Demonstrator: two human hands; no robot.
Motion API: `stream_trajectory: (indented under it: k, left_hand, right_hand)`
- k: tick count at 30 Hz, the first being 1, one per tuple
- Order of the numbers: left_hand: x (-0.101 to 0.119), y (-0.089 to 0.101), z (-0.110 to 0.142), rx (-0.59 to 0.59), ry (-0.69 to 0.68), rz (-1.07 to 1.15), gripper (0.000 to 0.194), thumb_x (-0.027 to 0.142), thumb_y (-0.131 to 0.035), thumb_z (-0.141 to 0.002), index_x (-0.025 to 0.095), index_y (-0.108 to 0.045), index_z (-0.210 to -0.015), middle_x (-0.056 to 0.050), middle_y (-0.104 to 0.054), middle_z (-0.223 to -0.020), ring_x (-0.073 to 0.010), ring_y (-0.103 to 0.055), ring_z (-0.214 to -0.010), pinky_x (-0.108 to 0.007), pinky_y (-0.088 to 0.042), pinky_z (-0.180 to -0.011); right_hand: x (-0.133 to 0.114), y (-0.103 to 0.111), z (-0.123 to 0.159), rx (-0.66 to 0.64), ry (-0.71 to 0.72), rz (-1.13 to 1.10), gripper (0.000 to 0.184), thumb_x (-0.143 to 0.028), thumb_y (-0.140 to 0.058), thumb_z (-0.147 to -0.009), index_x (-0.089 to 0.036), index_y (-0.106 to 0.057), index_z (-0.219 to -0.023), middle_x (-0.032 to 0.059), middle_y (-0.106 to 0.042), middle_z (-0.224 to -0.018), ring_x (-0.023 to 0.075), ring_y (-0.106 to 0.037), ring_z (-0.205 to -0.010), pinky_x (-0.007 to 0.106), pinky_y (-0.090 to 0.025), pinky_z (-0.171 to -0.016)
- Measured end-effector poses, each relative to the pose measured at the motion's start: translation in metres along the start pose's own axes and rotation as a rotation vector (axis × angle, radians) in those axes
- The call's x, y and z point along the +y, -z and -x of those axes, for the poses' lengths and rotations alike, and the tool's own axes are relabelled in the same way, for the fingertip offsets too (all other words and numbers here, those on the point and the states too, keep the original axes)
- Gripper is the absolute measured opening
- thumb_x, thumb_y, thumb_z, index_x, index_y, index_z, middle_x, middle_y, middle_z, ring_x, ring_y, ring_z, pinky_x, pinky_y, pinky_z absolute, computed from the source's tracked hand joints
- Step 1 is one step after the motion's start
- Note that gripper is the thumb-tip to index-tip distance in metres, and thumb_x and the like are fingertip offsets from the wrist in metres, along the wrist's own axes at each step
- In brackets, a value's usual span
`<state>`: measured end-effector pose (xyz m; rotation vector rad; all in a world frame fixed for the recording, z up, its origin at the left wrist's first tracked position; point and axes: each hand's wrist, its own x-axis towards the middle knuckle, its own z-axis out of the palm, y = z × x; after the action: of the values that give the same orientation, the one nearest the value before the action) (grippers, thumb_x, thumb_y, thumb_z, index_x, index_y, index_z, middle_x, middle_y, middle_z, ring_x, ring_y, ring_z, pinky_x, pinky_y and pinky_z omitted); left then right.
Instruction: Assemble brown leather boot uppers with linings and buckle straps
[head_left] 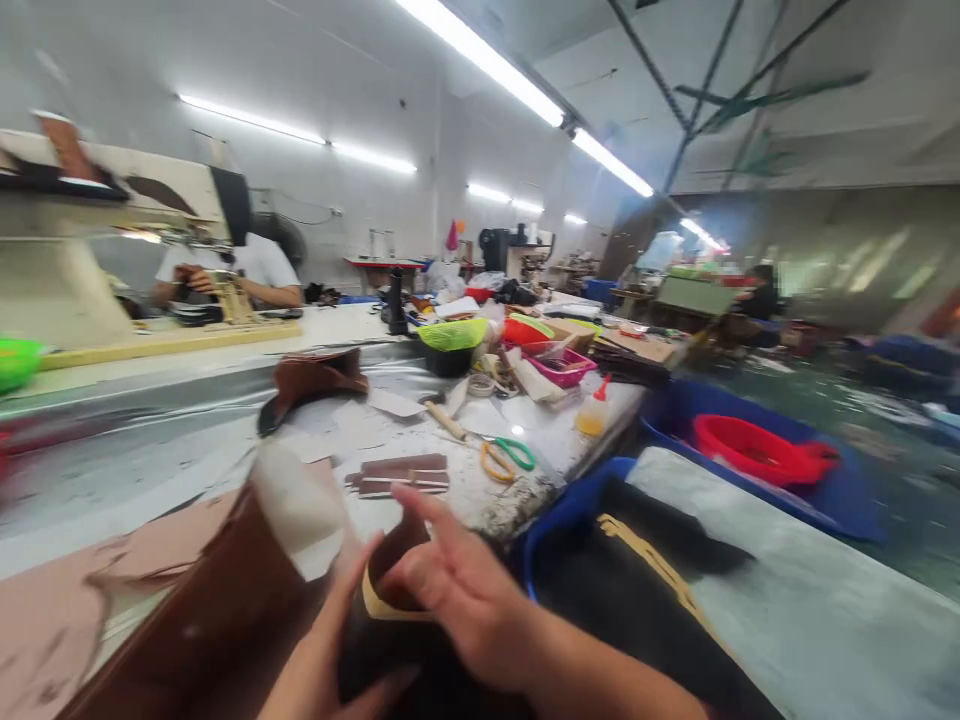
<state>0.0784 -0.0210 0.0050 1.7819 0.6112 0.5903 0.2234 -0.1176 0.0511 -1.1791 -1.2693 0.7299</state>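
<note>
At the bottom centre I hold a dark leather piece [397, 650] that looks like a shoe upper, with a tan band round its opening and a brown inside. My left hand [330, 630] is wrapped round its left side, thumb low at the front. My right hand [465, 590] grips the right of the opening, its fingers partly over the rim. Brown leather sheets [202, 590] lie close by on the left. Just beyond my hands are several brown strips [401, 475] on the table. The lower part of the held piece blurs into shadow.
Scissors [506, 457], a glue bottle [594, 408], a pink basket [559, 365] and a brown leather piece [319, 378] lie on the worktable. Blue tubs [847, 490] stand right, one with a red basin [757, 450]. A person [259, 270] works behind a sewing machine [52, 230].
</note>
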Motion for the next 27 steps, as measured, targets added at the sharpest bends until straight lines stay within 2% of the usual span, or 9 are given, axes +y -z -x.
stream_trajectory:
  k: [2,4,5,7,10,12,15,21,27]
  left_hand:
    - [0.01,0.014,0.0,0.007,0.075,0.115,0.063,0.032,-0.072,-0.06,0.025,-0.049,-0.118,-0.005,-0.058,-0.12,-0.0304,-0.049,-0.113,-0.042,-0.038,-0.098]
    - [0.022,0.032,0.007,-0.041,0.206,0.304,0.055,0.035,-0.074,-0.057,0.021,-0.055,-0.106,-0.006,-0.067,-0.101,-0.0297,-0.06,-0.097,-0.042,-0.046,-0.087]
    - [0.028,0.041,0.012,-0.05,0.268,0.412,0.053,0.037,-0.076,-0.055,0.019,-0.056,-0.101,-0.006,-0.069,-0.092,-0.029,-0.063,-0.089,-0.041,-0.049,-0.08]
    - [0.041,0.055,0.022,0.006,0.339,0.584,0.053,0.038,-0.078,-0.051,0.018,-0.057,-0.095,-0.005,-0.069,-0.081,-0.027,-0.065,-0.079,-0.039,-0.051,-0.072]
    - [0.055,0.066,0.029,0.197,0.366,0.614,0.05,0.036,-0.079,-0.051,0.016,-0.057,-0.091,-0.003,-0.069,-0.075,-0.0228,-0.066,-0.073,-0.035,-0.05,-0.071]
    - [0.061,0.069,0.027,0.313,0.382,0.54,0.044,0.035,-0.077,-0.054,0.015,-0.058,-0.089,-0.003,-0.068,-0.073,-0.0215,-0.065,-0.072,-0.034,-0.049,-0.07]
    - [0.064,0.075,0.024,0.381,0.39,0.429,0.035,0.034,-0.074,-0.058,0.015,-0.06,-0.084,-0.003,-0.068,-0.071,-0.0212,-0.064,-0.071,-0.032,-0.049,-0.068]
    - [0.05,0.089,0.031,0.127,0.234,0.563,0.038,0.024,-0.077,-0.052,0.014,-0.062,-0.086,0.001,-0.066,-0.068,-0.0172,-0.063,-0.07,-0.025,-0.048,-0.065]
    - [0.059,0.083,0.029,-0.025,0.013,0.434,0.06,0.018,-0.077,-0.051,0.015,-0.056,-0.107,-0.005,-0.066,-0.096,-0.0236,-0.059,-0.093,-0.028,-0.046,-0.076]
  right_hand:
    - [-0.008,0.014,-0.005,0.079,0.151,0.125,0.038,-0.042,-0.042,-0.089,-0.026,-0.045,-0.123,0.0041,-0.064,-0.089,0.018,-0.061,-0.08,0.034,-0.046,-0.075]
    - [-0.009,0.036,-0.018,0.247,0.279,0.336,0.034,-0.04,-0.054,-0.082,-0.025,-0.053,-0.113,0.0084,-0.057,-0.114,0.0241,-0.051,-0.107,0.041,-0.038,-0.093]
    - [-0.007,0.046,-0.027,0.197,0.278,0.353,0.046,-0.043,-0.061,-0.077,-0.025,-0.05,-0.118,0.0094,-0.049,-0.126,0.027,-0.043,-0.118,0.043,-0.034,-0.097]
    - [0.0,0.057,-0.045,-0.09,0.133,0.242,0.063,-0.05,-0.061,-0.074,-0.025,-0.041,-0.128,0.0098,-0.041,-0.135,0.0276,-0.037,-0.123,0.044,-0.033,-0.098]
    - [0.008,0.057,-0.06,-0.398,-0.05,0.104,0.069,-0.053,-0.056,-0.076,-0.025,-0.033,-0.134,0.0105,-0.047,-0.13,0.0266,-0.046,-0.116,0.043,-0.038,-0.094]
    - [0.006,0.054,-0.061,-0.411,-0.072,0.112,0.062,-0.047,-0.055,-0.079,-0.029,-0.033,-0.134,0.0075,-0.053,-0.124,0.0257,-0.051,-0.11,0.043,-0.04,-0.091]
    - [-0.012,0.056,-0.06,-0.464,-0.017,0.185,0.038,-0.038,-0.053,-0.08,-0.034,-0.056,-0.118,0.0031,-0.062,-0.113,0.0267,-0.055,-0.104,0.043,-0.041,-0.089]
    - [-0.064,0.045,-0.071,-0.592,0.187,0.429,0.027,-0.028,-0.055,-0.073,-0.031,-0.068,-0.096,0.0044,-0.069,-0.091,0.0253,-0.063,-0.081,0.033,-0.049,-0.068]
    - [-0.064,-0.001,-0.078,-0.322,0.49,1.111,0.009,-0.028,-0.055,-0.075,-0.021,-0.055,-0.07,-0.0025,-0.056,-0.05,0.0134,-0.049,-0.044,0.024,-0.029,-0.044]
